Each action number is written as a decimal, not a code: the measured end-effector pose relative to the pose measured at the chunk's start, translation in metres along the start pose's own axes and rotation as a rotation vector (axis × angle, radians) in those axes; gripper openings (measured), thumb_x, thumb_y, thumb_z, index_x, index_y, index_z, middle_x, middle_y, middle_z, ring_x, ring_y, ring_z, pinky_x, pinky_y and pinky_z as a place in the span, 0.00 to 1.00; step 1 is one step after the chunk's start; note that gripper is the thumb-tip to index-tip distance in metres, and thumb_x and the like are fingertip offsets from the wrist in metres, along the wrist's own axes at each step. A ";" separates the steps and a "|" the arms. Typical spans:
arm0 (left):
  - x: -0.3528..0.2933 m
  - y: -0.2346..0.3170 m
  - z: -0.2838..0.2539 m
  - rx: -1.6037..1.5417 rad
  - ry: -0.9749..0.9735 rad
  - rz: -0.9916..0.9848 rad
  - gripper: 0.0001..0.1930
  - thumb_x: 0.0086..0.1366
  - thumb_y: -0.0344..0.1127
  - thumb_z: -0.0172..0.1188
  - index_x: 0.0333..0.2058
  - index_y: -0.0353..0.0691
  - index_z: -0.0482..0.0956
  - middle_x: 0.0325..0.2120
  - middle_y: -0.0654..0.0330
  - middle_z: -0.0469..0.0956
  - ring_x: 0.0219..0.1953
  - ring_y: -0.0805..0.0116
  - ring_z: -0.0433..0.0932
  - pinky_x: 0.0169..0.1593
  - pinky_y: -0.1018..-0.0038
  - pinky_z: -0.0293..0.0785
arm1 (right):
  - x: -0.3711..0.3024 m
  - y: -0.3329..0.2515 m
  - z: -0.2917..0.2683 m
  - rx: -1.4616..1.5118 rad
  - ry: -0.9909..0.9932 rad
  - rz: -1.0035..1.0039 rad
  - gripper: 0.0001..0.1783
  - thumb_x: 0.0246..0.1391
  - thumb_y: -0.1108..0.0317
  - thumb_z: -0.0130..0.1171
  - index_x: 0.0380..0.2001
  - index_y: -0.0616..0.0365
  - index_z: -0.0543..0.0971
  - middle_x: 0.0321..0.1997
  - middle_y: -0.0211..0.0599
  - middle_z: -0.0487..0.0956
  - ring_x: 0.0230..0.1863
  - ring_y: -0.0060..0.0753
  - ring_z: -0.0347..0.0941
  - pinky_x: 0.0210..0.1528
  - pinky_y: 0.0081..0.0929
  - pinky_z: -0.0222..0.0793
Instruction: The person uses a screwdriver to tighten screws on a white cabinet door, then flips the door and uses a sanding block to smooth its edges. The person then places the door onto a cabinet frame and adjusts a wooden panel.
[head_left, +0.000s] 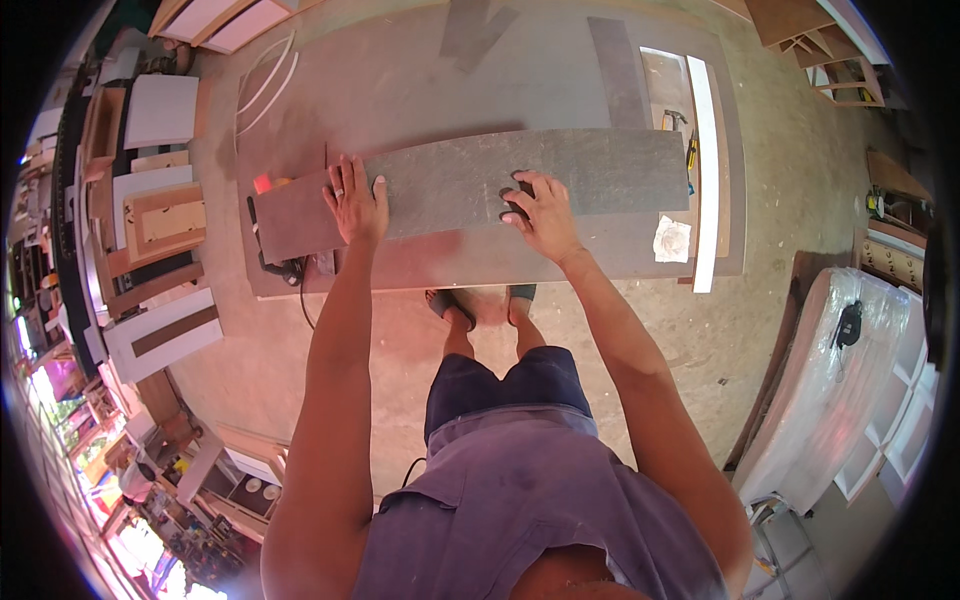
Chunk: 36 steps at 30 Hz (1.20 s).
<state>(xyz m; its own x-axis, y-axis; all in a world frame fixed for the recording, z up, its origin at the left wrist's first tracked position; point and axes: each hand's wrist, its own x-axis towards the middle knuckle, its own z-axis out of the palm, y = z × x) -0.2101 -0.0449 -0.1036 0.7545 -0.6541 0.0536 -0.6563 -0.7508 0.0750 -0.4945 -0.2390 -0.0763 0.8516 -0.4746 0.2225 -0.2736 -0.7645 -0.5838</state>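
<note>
A long dark grey board (450,185) lies slantwise across the worktable (400,85), its surface dusty with pale scuffs near the middle. My left hand (357,205) rests flat on the board's left part, fingers stretched and a ring on one of them. Farther right, my right hand (543,212) is curled on the board, its fingers bent around a small black piece (517,200). Most of that piece is hidden by the fingers, so its kind is unclear.
A long white strip (705,170) stands at the table's right end, near a hammer (676,118) and a crumpled white paper (672,240). A dark cord tool (290,270) sits by the board's left end. Panels (165,225) line the left; a plastic-wrapped slab (825,370) leans right.
</note>
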 end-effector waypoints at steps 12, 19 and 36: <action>-0.002 0.000 -0.004 0.033 -0.022 -0.016 0.33 0.72 0.54 0.43 0.70 0.45 0.55 0.73 0.58 0.50 0.75 0.54 0.43 0.74 0.48 0.37 | 0.006 -0.017 0.006 -0.086 -0.033 0.070 0.11 0.45 0.69 0.69 0.34 0.51 0.80 0.58 0.34 0.71 0.59 0.48 0.64 0.61 0.50 0.60; -0.002 -0.004 -0.002 0.026 -0.011 -0.016 0.34 0.71 0.54 0.43 0.70 0.45 0.54 0.73 0.59 0.49 0.75 0.54 0.42 0.74 0.48 0.37 | -0.001 -0.019 0.016 -0.177 -0.048 0.034 0.12 0.48 0.68 0.67 0.37 0.51 0.79 0.59 0.38 0.70 0.65 0.52 0.62 0.68 0.56 0.54; -0.004 -0.002 -0.007 0.020 -0.053 -0.036 0.34 0.71 0.54 0.42 0.70 0.45 0.54 0.73 0.60 0.49 0.75 0.54 0.43 0.74 0.48 0.37 | -0.005 -0.034 0.040 -0.183 0.088 0.233 0.09 0.53 0.70 0.63 0.37 0.55 0.77 0.58 0.39 0.70 0.64 0.49 0.63 0.69 0.58 0.52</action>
<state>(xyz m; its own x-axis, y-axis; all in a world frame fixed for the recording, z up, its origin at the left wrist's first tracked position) -0.2117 -0.0401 -0.0971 0.7765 -0.6301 -0.0014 -0.6290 -0.7754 0.0558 -0.4720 -0.1933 -0.0892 0.7170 -0.6759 0.1706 -0.5395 -0.6930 -0.4783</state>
